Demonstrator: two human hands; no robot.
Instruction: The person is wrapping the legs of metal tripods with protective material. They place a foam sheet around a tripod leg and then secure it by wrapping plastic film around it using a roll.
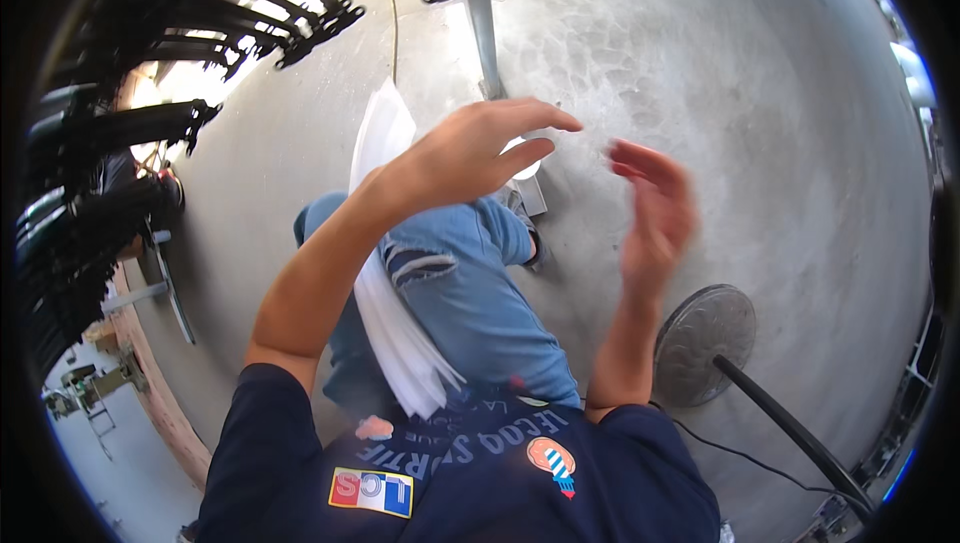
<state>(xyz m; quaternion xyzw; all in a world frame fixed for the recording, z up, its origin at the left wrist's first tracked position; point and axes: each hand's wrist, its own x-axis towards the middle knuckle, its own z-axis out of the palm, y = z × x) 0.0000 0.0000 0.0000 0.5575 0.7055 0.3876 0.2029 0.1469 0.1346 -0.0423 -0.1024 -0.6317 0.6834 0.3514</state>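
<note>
My left hand is raised in front of my knees, thumb and fingers apart, with nothing between them. Facing it across a small gap is my right hand, a little blurred, its fingers loosely bent and nothing visible in its grasp. A long bundle of thin white strips or sheets lies over my lap on the left thigh, and my left forearm crosses above it. Its upper end stands out past my knee. Behind my left hand, a white round thing is partly hidden.
Many black metal parts hang in rows at the upper left. A grey post rises ahead of me. Right of me stands a round metal base with a black pole, and a black cable runs along the concrete floor.
</note>
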